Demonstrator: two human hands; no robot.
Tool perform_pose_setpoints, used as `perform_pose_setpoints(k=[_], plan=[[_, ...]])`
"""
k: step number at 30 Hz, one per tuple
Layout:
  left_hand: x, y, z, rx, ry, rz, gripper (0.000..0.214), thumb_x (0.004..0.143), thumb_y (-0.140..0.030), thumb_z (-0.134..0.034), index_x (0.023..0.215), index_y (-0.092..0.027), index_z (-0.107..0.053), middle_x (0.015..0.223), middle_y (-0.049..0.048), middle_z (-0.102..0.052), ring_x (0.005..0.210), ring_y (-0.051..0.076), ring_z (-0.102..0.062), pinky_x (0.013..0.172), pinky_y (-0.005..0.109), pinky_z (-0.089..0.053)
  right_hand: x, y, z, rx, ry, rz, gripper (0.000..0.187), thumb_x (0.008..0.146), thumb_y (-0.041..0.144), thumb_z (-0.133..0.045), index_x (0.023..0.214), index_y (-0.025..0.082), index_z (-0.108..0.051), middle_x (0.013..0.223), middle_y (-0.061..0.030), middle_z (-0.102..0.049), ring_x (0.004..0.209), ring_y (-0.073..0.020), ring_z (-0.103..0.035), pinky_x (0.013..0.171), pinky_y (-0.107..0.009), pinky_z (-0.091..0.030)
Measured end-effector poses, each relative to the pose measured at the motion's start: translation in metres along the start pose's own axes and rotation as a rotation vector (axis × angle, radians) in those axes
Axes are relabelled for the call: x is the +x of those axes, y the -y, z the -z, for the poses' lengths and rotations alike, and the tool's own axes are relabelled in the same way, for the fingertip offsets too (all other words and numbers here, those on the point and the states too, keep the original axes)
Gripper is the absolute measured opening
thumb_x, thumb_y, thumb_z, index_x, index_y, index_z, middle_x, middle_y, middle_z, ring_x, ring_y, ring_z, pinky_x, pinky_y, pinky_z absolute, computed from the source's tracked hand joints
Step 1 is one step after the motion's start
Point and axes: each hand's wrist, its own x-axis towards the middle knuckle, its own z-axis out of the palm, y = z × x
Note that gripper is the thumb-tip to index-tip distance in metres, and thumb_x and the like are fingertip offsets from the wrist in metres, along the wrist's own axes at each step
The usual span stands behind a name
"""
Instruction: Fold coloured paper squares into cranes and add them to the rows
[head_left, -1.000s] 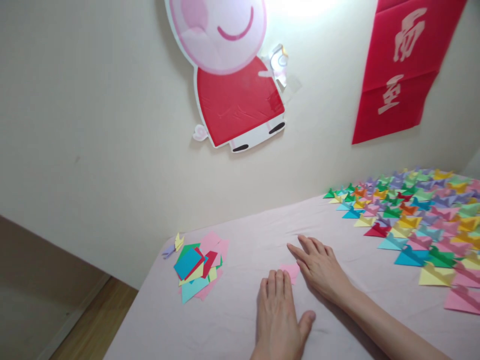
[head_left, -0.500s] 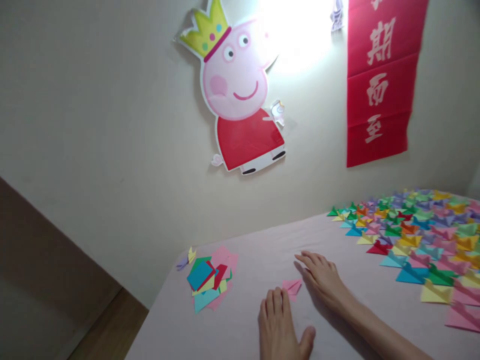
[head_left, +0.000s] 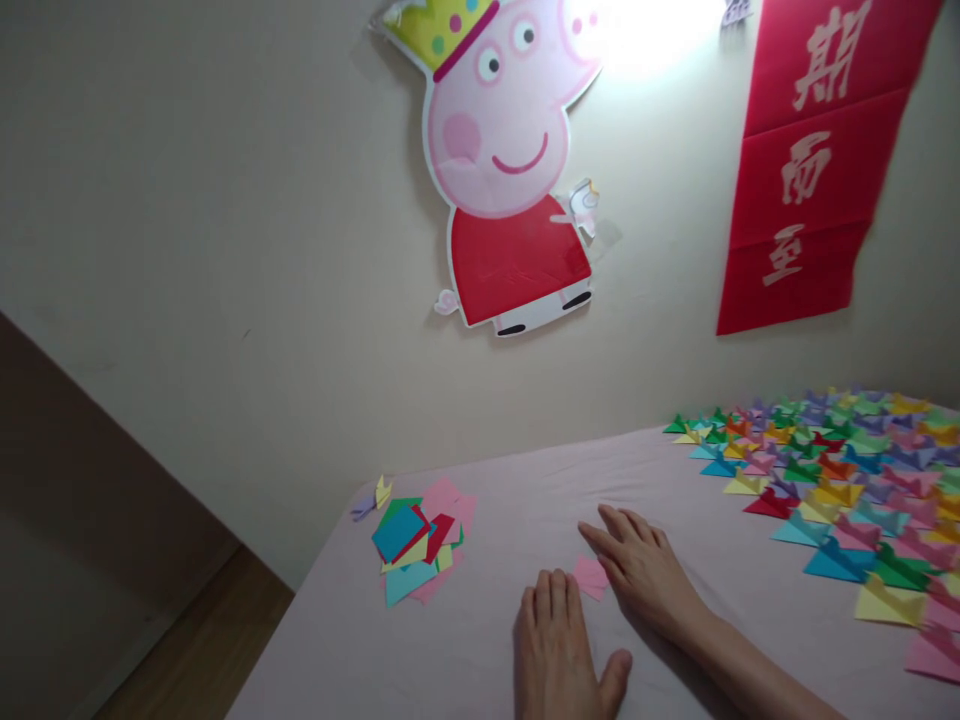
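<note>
A small folded piece of pink paper [head_left: 591, 578] lies on the pale pink tablecloth between my hands. My left hand [head_left: 556, 640] rests palm down just left of it, fingers stretched out and thumb spread. On the other side, my right hand [head_left: 641, 560] lies with its fingers extended and apart; its index finger and thumb are close to the paper's right edge. Neither hand grips anything. Whether my right thumb touches the paper, I cannot tell.
Left on the table is a loose pile of coloured paper [head_left: 405, 575], with small yellow and purple folded pieces [head_left: 382, 490] behind it. Rows of folded paper figures [head_left: 832, 540] fill the right side. A wall with a pig cutout [head_left: 517, 255] and red banner [head_left: 802, 230] stands behind.
The pink paper shows a plain face now instead of its creased one. My right hand's fingers have shifted slightly left. The camera view has tilted a little.
</note>
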Motion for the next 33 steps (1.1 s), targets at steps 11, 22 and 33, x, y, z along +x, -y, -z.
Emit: perform_pose_setpoints(k=[11,22,33], plan=[[0.004,-0.007,0.023,-0.111,-0.05,0.052,0.06,0.089,-0.052,-0.058,0.137,-0.017,-0.054,0.143,0.0105,-0.051,0.133,0.032,-0.038,0.112,0.047,-0.031,0.007,-0.008,0.044,0.675,0.197,0.213,0.026,0.08,0.007,-0.046,0.086,0.024,-0.065,0.103,-0.0044,-0.065,0.103,-0.02,-0.058,0.094,-0.035,-0.046],[0.019,-0.014,0.069,-0.436,-0.071,0.064,0.019,0.084,-0.011,-0.051,0.097,-0.022,-0.059,0.109,0.0043,-0.06,0.103,0.021,-0.052,0.086,0.033,-0.047,0.011,0.006,0.042,0.841,0.33,-0.025,0.023,0.085,0.022,-0.049,0.105,0.02,-0.058,0.07,0.003,-0.058,0.066,-0.0167,-0.056,0.061,-0.028,-0.044],[0.046,0.002,0.067,-0.377,0.138,-0.322,0.042,0.083,-0.004,-0.045,0.118,-0.024,-0.057,0.117,0.0021,-0.059,0.107,0.019,-0.05,0.097,0.033,-0.038,0.01,0.002,0.064,0.469,0.259,0.169,0.018,0.078,0.007,-0.055,0.087,0.02,-0.062,0.089,-0.0032,-0.067,0.086,-0.0191,-0.059,0.079,-0.029,-0.048]])
